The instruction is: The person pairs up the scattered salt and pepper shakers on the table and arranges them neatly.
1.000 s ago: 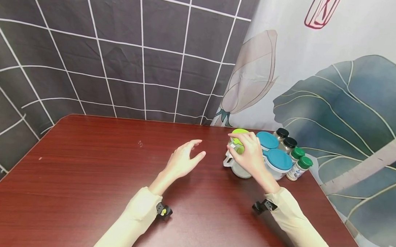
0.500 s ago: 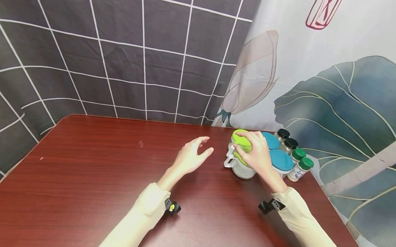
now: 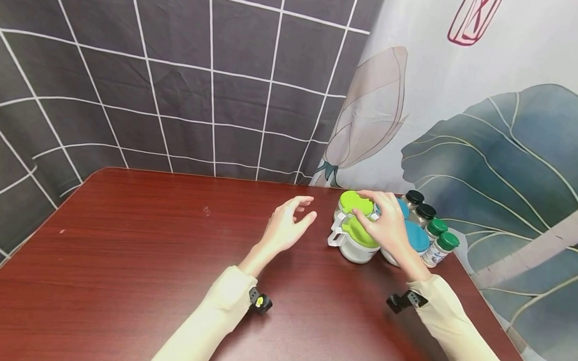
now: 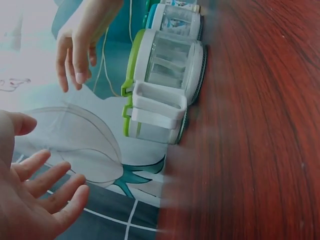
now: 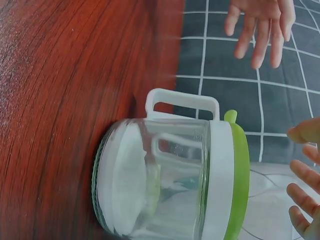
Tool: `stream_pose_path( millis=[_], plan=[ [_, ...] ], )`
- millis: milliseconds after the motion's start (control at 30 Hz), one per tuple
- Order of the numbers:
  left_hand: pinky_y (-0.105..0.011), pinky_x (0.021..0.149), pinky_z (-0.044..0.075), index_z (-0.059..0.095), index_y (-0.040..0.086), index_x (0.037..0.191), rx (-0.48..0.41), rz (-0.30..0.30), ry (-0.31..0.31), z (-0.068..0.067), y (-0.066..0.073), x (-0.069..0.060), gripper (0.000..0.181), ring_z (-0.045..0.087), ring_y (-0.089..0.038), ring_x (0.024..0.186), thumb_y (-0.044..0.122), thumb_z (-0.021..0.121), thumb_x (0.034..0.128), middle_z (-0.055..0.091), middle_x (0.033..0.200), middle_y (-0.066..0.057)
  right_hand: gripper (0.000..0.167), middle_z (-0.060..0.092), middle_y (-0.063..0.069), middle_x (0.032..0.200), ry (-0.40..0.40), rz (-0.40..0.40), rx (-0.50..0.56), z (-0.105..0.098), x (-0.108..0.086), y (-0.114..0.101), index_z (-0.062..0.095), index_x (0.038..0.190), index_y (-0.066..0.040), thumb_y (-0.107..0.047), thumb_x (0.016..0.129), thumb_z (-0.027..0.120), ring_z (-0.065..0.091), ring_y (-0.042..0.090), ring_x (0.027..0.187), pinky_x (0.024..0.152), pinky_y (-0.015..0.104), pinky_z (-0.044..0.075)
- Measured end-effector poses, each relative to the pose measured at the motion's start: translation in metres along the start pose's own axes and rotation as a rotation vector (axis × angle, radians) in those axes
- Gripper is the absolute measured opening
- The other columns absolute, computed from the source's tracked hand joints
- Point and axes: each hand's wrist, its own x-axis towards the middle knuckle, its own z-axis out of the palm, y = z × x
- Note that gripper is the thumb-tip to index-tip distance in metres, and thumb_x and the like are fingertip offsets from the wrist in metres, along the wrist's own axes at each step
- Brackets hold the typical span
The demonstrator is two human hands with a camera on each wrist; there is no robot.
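Two glass jars with green lids and white handles stand at the right of the table: a near green-lidded jar and a far green-lidded jar. Over the jars hovers my right hand, thumb and fingers spread and holding nothing. In the right wrist view the near jar shows some white contents, and the hand is apart from its lid. My left hand is in the air left of the jars, fingers loosely bent around nothing. The left wrist view shows both hands above the jars' level, with gaps between.
Behind my right hand are two blue-lidded jars, partly hidden. Further right stand two black-capped bottles and two green-capped shakers. A grid-patterned cloth and a floral cloth hang behind the reddish-brown table.
My right hand has moved right, from over the green lids toward the blue ones, uncovering more of the green-lidded jars. The left hand has drifted right and slightly up. The jars have stayed put.
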Motion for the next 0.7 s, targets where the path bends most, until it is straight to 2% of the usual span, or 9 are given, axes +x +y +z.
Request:
stream_pose_path(
  millis=[133,300,433,700],
  plan=[
    [-0.039,0.09,0.053,0.06,0.012,0.127,-0.022,0.002,0.02,0.002,0.002,0.002,0.037,0.061,-0.024,0.113,0.024,0.062,0.0912,0.064,0.126,-0.005,0.042,0.067,0.015,0.103,0.007,-0.002,-0.006,-0.003,-0.001,0.003,0.066,0.114,-0.005,-0.008,0.074,0.079,0.053,0.03,0.095,0.082,0.042,0.039],
    [-0.04,0.089,0.053,0.06,0.012,0.126,-0.03,-0.004,0.006,0.005,0.004,0.002,0.037,0.063,-0.022,0.109,0.023,0.062,0.0907,0.065,0.123,-0.007,0.042,0.067,0.016,0.101,0.022,-0.037,0.0,-0.006,-0.001,0.006,0.066,0.114,-0.004,-0.008,0.074,0.079,0.051,0.029,0.092,0.08,0.04,0.036],
    [-0.042,0.088,0.053,0.06,0.012,0.125,-0.039,0.0,-0.008,0.007,0.003,0.003,0.036,0.065,-0.025,0.103,0.022,0.063,0.0904,0.066,0.12,-0.01,0.042,0.067,0.016,0.102,0.024,-0.054,-0.003,-0.009,-0.001,0.009,0.067,0.113,-0.004,-0.01,0.074,0.079,0.05,0.028,0.092,0.079,0.039,0.036],
    [-0.044,0.088,0.053,0.059,0.009,0.126,-0.055,0.008,-0.032,0.012,0.003,0.005,0.038,0.063,-0.03,0.107,0.021,0.063,0.09,0.065,0.121,-0.012,0.04,0.067,0.016,0.102,0.031,-0.013,-0.017,-0.016,-0.003,0.017,0.067,0.111,-0.005,-0.007,0.073,0.08,0.051,0.029,0.093,0.078,0.038,0.036]
  ],
)
